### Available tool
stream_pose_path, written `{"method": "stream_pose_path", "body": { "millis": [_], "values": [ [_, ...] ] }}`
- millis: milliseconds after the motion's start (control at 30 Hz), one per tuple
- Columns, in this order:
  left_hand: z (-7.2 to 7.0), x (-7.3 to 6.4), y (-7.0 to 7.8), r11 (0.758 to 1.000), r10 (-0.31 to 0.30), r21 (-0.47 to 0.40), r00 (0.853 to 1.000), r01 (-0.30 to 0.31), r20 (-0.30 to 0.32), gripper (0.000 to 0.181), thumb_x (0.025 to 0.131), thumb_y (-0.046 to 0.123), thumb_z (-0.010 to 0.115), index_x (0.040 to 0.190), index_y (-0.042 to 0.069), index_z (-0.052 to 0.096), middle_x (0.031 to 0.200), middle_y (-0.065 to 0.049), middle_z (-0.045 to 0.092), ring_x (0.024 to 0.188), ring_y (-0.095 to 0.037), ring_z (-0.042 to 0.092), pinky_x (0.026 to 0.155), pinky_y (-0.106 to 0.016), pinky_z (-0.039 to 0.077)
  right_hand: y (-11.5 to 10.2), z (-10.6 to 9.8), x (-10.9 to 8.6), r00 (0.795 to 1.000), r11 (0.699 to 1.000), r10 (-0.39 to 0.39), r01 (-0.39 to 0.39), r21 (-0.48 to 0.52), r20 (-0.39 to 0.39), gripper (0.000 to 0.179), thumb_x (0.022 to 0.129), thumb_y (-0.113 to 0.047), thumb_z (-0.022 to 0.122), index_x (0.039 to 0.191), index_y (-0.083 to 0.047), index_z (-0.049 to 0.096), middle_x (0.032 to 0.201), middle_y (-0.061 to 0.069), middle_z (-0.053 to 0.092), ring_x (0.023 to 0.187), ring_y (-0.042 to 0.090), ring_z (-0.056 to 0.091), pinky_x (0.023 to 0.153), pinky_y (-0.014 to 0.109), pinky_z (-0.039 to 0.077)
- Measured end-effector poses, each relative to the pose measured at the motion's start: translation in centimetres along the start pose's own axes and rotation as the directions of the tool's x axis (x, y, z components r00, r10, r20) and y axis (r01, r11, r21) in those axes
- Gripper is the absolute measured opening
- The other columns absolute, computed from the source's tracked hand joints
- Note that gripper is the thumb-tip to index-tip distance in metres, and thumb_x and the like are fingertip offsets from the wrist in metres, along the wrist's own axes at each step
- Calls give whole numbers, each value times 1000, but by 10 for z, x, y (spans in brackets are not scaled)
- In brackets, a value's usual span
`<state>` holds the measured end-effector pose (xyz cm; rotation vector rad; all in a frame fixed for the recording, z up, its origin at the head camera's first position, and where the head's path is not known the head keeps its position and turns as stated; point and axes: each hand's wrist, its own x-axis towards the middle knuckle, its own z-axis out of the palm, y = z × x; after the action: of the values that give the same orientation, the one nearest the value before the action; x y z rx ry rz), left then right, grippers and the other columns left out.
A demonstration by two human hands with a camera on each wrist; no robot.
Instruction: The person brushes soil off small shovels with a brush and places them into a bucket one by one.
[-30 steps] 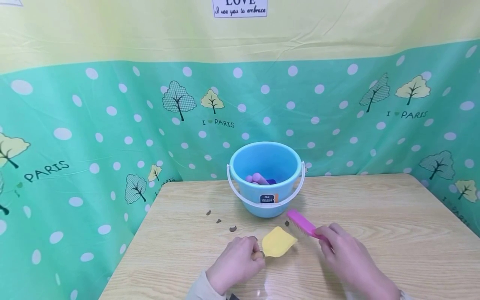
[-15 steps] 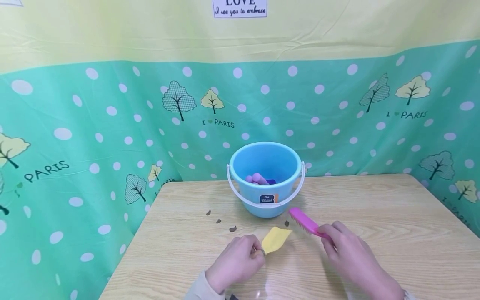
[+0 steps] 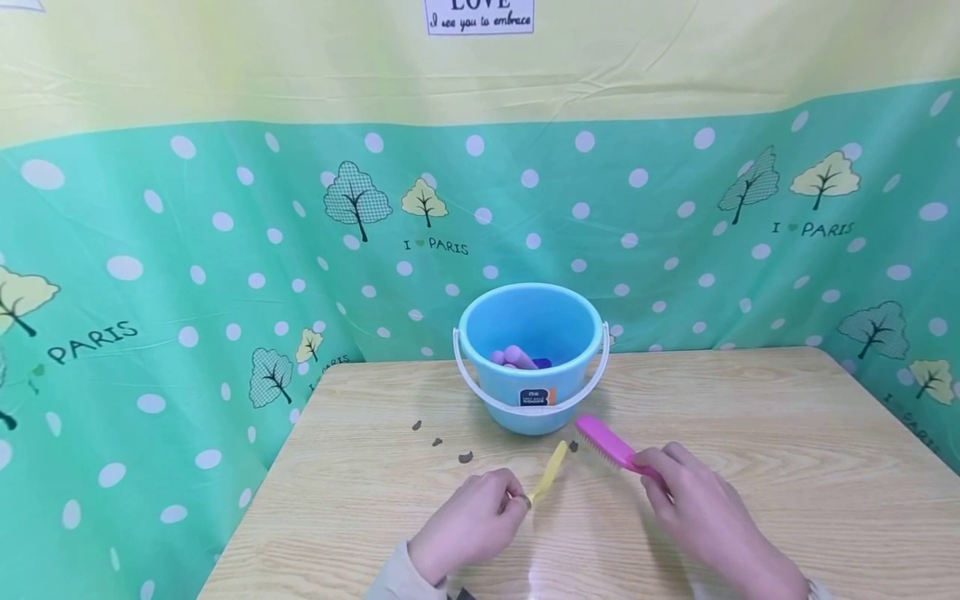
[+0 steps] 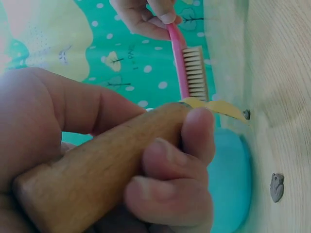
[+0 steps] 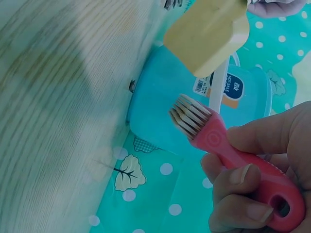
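My left hand [image 3: 474, 518] grips the wooden handle [image 4: 104, 162] of a small yellow hand trowel [image 3: 552, 472]. In the head view its blade stands nearly edge-on, the tip close beside a dark clump [image 3: 573, 447] on the table. My right hand [image 3: 693, 508] holds a pink brush [image 3: 606, 442] by its handle, thumb on one side and curled fingers on the other. The pale bristles [image 5: 188, 116] face down and left, just right of that clump. Several more dark clumps, one being a curved piece [image 3: 466, 457], lie to the left of the trowel.
Behind both tools a blue bucket [image 3: 534, 421] with a white handle [image 3: 487, 402] stands on the wooden table [image 3: 360, 517]. Purple objects [image 3: 519, 357] lie inside it. A green and yellow printed cloth [image 3: 247, 208] hangs behind and at the sides of the table.
The trowel blade has turned from showing its flat face to nearly edge-on, its tip now nearer the clump. The brush has shifted only slightly; the clumps and bucket stay put.
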<state>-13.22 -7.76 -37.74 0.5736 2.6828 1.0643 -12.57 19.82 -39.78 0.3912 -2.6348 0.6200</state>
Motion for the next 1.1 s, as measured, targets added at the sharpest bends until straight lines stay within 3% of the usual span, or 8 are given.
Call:
{"method": "stream_pose_path", "body": {
  "millis": [167,400,667,1100],
  "values": [
    [-1,0,0,999,-22,-27,1000,23,20,9,86,18,56,89,11,61,65,5,53,55,-8,48,51,-26,42,-1,0,0,1000,1000,-2,2,3,-1,26,78,-1,73,97,-20,70,77,-12,50,57,2,38,45,20,32],
    [0,-1,-2,1000,-7,2,1000,7,20,16,75,13,66,87,12,56,67,7,53,57,-6,49,52,-24,43,-2,-1,-1,1000,1000,3,-3,11,13,28,78,-1,73,98,-20,70,78,-12,51,59,2,39,46,19,33],
    [0,-2,-3,1000,-13,-7,1000,13,4,11,77,14,63,83,13,54,66,5,52,57,-7,48,50,-25,42,-6,-2,-2,1000,1000,-16,16,23,-3,29,77,-1,74,99,-21,70,80,-14,51,60,0,39,48,19,34],
    [1,-1,-1,1000,-1,-16,998,1,-55,4,79,11,54,76,13,53,60,6,46,49,-6,42,45,-24,38,-19,5,-8,975,968,-203,214,130,-95,38,71,3,76,99,-21,69,84,-19,52,65,-5,40,53,16,37]
  ]
}}
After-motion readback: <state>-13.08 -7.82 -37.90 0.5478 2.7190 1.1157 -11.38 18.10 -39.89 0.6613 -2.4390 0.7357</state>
